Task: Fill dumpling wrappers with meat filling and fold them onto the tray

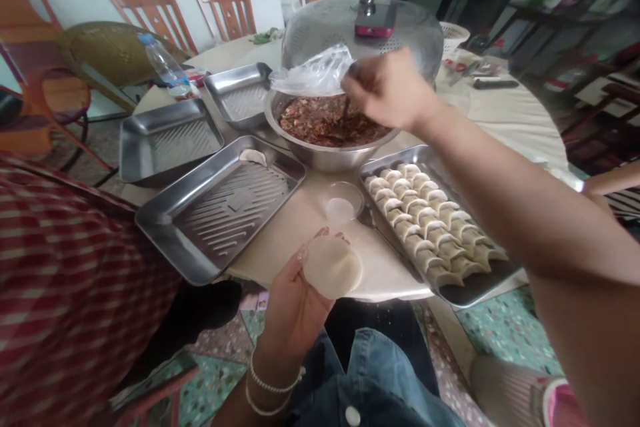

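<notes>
My left hand (295, 303) holds a round dumpling wrapper (332, 267) flat on its fingers, just off the table's near edge. My right hand (387, 90) reaches over a steel bowl (320, 155) of minced meat filling (325, 121), fingers pinched on a thin utensil (345, 109) that dips into the filling. A crumpled clear plastic bag (315, 73) lies on the bowl's far rim. To the right, a steel tray (453, 292) holds several rows of folded dumplings (430, 220). One folded dumpling (253, 157) sits in the far corner of the nearest ribbed tray (165, 230).
A small clear dish (342, 203) of water stands between bowl and wrapper. Two more steel trays (167, 140) (240, 95) lie at the back left by a plastic bottle (165, 67). A mesh food cover (363, 27) carries a red phone (374, 20). Wooden chairs ring the table. A person in red stripes (65, 293) sits left.
</notes>
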`<state>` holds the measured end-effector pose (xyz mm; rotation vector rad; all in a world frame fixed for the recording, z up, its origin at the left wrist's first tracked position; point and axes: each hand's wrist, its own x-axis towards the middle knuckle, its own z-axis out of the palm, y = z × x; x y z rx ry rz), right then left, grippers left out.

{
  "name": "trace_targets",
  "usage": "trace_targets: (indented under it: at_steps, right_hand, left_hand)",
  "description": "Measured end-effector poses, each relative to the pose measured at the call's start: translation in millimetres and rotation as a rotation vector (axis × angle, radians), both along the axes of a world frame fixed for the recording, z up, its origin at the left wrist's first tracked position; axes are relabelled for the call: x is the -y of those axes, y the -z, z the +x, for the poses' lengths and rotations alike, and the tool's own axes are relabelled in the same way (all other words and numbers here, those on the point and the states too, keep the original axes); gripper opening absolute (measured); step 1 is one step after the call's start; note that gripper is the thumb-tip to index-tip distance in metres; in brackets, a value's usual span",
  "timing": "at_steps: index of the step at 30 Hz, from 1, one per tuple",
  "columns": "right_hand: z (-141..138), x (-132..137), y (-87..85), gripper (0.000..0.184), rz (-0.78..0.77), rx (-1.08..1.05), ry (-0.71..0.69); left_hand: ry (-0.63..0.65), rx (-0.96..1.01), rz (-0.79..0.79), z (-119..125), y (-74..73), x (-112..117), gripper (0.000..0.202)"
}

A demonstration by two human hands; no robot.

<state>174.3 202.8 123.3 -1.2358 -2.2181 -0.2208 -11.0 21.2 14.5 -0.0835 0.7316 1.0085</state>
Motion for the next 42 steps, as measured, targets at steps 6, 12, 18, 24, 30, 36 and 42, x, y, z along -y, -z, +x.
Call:
trace_targets:
  at_steps: [6, 12, 18, 24, 30, 36, 42]
  right_hand:
    - [4.6, -1.0, 8.0, 0.012, -0.014, -0.141, -0.044]
    - [11.0, -4.6, 19.6, 0.017, 0.005, -0.253, -0.016]
    - [12.4, -4.0, 32.1, 0.017, -0.117, -0.374, -0.133]
    - [14.9, -1.3, 37.6, 0.03, -0.198, -0.538, -0.183]
    - [8.7, 7.7, 35.6, 0.042, -0.403, -0.826, -0.283]
    - [15.0, 4.0, 37.6, 0.027, -0.469, -1.062, -0.195]
    - [36.5, -4.4, 42.5, 0.018, -0.38, -1.24, -0.024]
  left_hand:
    - [-0.007, -0.003, -0.018, -1.3, -6.2, -1.2, 0.049]
    - [-0.004, 0.013, -0.002, -0.1, -4.2, -0.5, 0.049]
    - [0.019, -0.025, 0.012, 0.7, -4.9, 0.2, 0.045]
    - [0.017, -0.022, 0.029, -0.1, -3.2, 0.8, 0.042]
    - [0.008, -0.009, 0.023, 0.4, -2.6, 1.2, 0.043]
    - [-0.042, -0.024, 0.003, -0.1, -9.7, -1.2, 0.047]
    - [-0.084, -0.057, 0.049, -4.2, -20.1, -3.5, 0.05]
